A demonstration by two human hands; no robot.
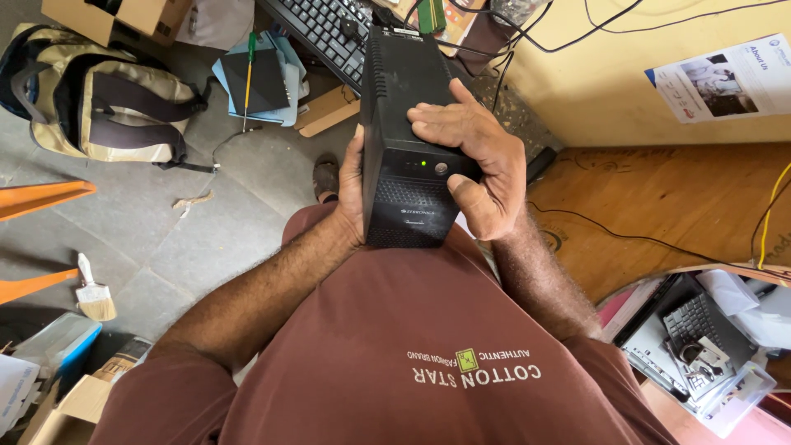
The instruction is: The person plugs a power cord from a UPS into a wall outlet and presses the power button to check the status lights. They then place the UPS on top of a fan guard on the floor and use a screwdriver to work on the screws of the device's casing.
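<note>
I hold a black box-shaped power backup unit (404,107) upright against my chest, its front panel toward me with a small green light and a round button. My left hand (353,194) grips its left side from below, fingers hidden behind the casing. My right hand (478,161) wraps over its right side and top face, thumb lying near the round button. Cables run from the unit's far end toward the wall.
On the floor lie a beige and black backpack (103,95), a green-handled screwdriver (249,78), a paintbrush (93,292), cardboard boxes (124,16) and a black keyboard (325,33). A wooden board (659,206) sits at right, with a second keyboard (696,321) among clutter lower right.
</note>
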